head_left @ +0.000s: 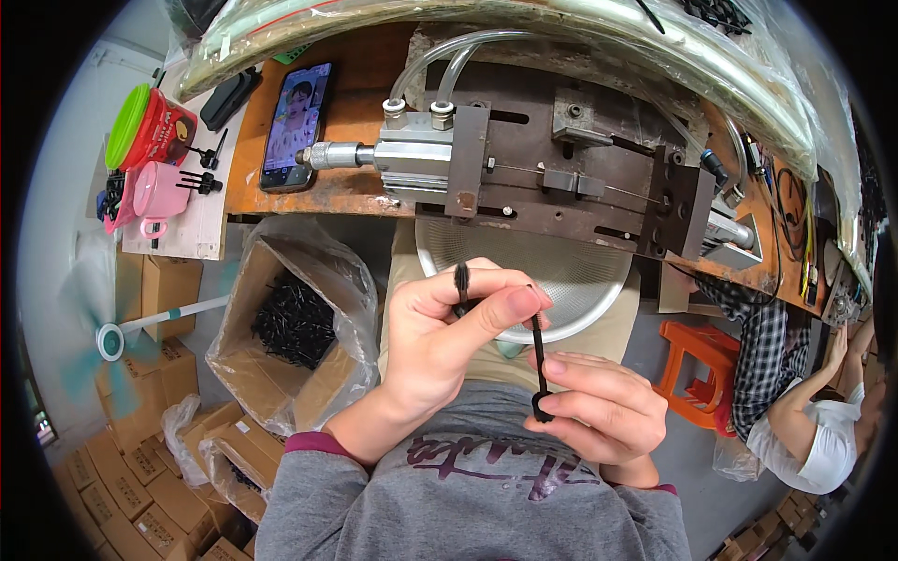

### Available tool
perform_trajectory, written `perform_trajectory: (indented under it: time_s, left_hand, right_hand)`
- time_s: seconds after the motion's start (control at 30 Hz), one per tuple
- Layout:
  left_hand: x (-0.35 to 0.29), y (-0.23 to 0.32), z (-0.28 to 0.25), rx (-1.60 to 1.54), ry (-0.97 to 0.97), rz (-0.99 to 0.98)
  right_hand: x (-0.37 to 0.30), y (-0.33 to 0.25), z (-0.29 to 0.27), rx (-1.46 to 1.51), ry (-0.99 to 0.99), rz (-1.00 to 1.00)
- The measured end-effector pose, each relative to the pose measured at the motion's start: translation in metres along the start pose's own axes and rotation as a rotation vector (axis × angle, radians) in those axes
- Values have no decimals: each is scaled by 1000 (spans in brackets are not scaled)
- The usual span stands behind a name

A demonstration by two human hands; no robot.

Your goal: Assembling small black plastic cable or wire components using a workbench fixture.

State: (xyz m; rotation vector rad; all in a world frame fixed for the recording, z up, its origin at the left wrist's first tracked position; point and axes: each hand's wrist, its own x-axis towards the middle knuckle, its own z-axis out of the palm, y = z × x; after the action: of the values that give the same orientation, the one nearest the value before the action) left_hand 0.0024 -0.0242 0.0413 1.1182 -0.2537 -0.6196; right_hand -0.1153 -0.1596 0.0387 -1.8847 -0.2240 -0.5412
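A black rod (539, 365) stands slightly tilted between the two hands, above the lap and just in front of the basket's near rim. The left hand (440, 323) pinches its upper end between thumb and forefinger; a black brush (461, 282) also sticks up from among that hand's fingers. The right hand (603, 402) holds the rod's wider lower end in its fingertips.

Beyond the hands, a pale mesh basket (594, 276) sits partly under the edge of a dark metal machine (533, 201). The machine lies along the wooden bench (360, 79), with clear tubes (412, 75) rising from the cylinder at its left. Left of that cylinder are a lit phone (297, 122) and a black case (231, 96); farther left stand a red tub (173, 131) and a pink cup (168, 192).

Below the bench, to the left, an open carton (253, 374) lined with plastic holds a heap of black parts (295, 323). A fan (110, 341) and stacked boxes (126, 477) lie past it. To the right are an orange stool (687, 369) and a co-worker (809, 439) in a white top.
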Motion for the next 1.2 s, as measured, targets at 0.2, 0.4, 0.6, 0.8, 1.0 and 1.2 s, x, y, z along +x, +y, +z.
perform_trajectory:
  time_s: [0.2,0.4,0.6,0.8,1.0,1.2]
  left_hand:
    - [2,4,-8,-28,-43,37]
    - [2,0,-2,-23,0,-65]
    - [2,-1,-3,-20,8,-74]
    - [3,-3,-12,-182,-39,-108]
    - [3,-5,-12,-168,-37,-91]
    - [2,-5,-3,-14,44,-69]
  right_hand:
    - [-3,2,0,6,-25,-19]
    - [-1,1,2,2,-27,-38]
    - [0,0,3,6,-8,-12]
    - [1,1,5,-7,-5,-7]
    - [1,3,6,-16,4,-1]
    - [2,3,6,-59,7,15]
